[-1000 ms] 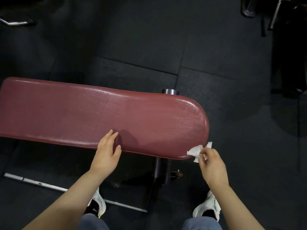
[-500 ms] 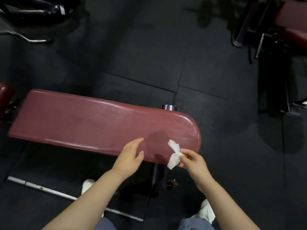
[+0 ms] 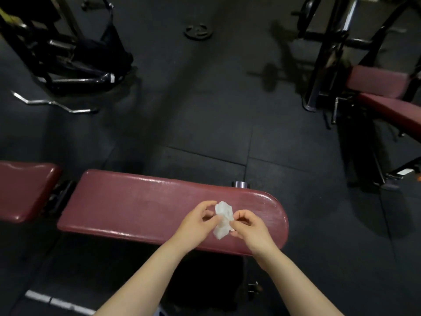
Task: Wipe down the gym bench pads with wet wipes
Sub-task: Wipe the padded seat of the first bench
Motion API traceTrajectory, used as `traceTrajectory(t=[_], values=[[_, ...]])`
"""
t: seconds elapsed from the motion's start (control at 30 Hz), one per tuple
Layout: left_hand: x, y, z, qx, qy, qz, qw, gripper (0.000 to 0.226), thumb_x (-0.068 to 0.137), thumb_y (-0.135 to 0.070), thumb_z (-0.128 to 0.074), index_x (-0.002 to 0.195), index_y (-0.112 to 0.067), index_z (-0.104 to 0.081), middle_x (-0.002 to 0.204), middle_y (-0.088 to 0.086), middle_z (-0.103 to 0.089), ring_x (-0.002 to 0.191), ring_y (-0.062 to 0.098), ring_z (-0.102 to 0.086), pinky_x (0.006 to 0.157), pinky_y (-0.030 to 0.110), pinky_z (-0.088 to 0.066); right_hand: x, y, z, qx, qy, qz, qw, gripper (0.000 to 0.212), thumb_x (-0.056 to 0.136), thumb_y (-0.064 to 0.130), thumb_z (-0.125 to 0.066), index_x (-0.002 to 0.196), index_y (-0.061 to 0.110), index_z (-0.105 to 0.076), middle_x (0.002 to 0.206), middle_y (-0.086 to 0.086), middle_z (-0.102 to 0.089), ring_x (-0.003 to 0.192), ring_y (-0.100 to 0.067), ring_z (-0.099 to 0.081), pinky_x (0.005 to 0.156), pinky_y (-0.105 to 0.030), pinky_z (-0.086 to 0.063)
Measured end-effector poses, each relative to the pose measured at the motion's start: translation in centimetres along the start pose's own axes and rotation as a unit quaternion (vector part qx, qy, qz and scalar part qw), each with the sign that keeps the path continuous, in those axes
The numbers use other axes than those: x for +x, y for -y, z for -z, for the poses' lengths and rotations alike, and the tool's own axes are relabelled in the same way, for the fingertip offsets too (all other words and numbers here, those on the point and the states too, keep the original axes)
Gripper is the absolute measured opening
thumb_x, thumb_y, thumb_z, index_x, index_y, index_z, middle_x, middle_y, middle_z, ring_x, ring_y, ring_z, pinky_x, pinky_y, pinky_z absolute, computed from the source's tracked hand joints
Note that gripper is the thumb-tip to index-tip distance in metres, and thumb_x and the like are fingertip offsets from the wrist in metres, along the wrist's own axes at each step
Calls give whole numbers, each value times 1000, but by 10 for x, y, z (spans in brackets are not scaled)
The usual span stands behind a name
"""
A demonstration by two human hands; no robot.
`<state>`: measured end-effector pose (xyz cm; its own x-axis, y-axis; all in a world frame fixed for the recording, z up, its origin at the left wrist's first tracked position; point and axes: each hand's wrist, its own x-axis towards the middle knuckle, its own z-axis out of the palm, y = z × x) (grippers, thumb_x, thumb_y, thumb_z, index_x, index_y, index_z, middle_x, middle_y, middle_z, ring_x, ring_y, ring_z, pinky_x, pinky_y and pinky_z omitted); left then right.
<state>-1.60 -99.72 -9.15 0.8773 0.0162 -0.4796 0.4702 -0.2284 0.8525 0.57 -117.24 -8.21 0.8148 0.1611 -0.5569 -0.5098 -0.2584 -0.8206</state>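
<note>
A long maroon bench pad lies across the lower middle of the view, its rounded end to the right. A second maroon pad sits to its left across a gap. Above the right part of the long pad, a crumpled white wet wipe is held between both hands. My left hand pinches its left side with curled fingers. My right hand pinches its right side. The wipe hangs just over the pad surface.
Dark rubber floor tiles surround the bench. A black machine frame and a curl bar lie at the far left. A weight plate lies on the floor ahead. Another maroon bench with a rack stands at the right.
My right hand brought the wipe from the pad's right end to above the pad. My left hand left the pad's front edge and took hold of the wipe. The view tilted up.
</note>
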Motion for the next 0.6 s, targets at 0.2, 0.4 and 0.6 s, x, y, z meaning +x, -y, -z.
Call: traceTrajectory(t=[0.2, 0.4, 0.6], values=[[-12, -30, 48, -16, 2, -20, 1000, 6, 90, -26, -66, 94, -24, -63, 87, -10, -69, 78, 1, -62, 67, 16, -47, -38, 32, -39, 0, -65, 22, 998, 6, 83, 7, -65, 87, 11, -66, 81, -1, -69, 71, -11, -62, 73, -29, -55], [-45, -71, 56, 24, 95, -45, 994, 4, 92, -14, -61, 89, -15, -60, 80, 3, -69, 74, 10, -58, 72, 27, -46, -100, 43, -51, 62, -171, 13, 983, 3, 88, 15, -64, 90, 12, -65, 88, -8, -70, 76, -12, -65, 73, -22, -53], [-76, -102, 46, 40, 182, -61, 981, 10, 95, -31, -63, 105, -29, -65, 106, -7, -70, 98, 7, -64, 79, 16, -50, -151, 55, -26, 125, -203, -3, 971, 7, 87, 21, -63, 92, 16, -64, 90, 0, -75, 86, -18, -73, 80, -36, -58]])
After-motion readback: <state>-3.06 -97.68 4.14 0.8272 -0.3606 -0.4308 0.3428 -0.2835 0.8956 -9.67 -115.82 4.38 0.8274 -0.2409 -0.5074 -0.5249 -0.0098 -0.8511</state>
